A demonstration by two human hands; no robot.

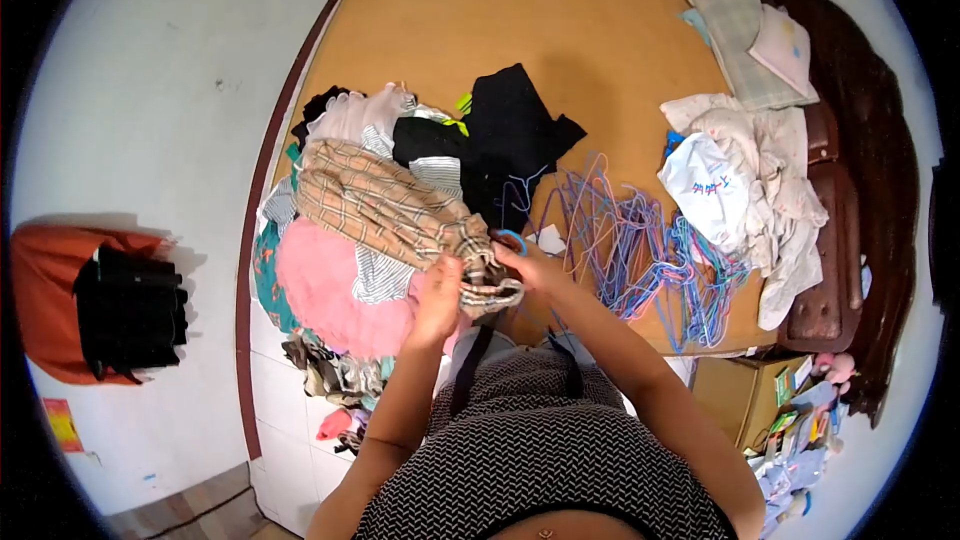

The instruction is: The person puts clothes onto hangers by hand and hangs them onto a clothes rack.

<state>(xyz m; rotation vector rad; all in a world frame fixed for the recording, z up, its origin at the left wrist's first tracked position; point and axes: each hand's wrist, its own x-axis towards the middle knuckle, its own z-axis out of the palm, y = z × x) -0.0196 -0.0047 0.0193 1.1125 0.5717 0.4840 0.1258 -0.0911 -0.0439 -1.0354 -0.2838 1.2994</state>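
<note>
Tan bed surface [440, 35] observed across the upper frame. Checked garment [370, 192] extends from left of centre to frame centre, its gathered end gripped by left hand [438, 292] and right hand [535, 270]. Tangled hangers [635, 255] lie right of centre.

The checked garment [375, 197] is tan, crossed with dark and pale lines. I see plain black cloth [510, 125], pink fabric [325, 275], hangers [645, 245] in blues and purples, a mustard-brown bed [440, 30], and a black-and-white zigzag top [560, 450].
</note>
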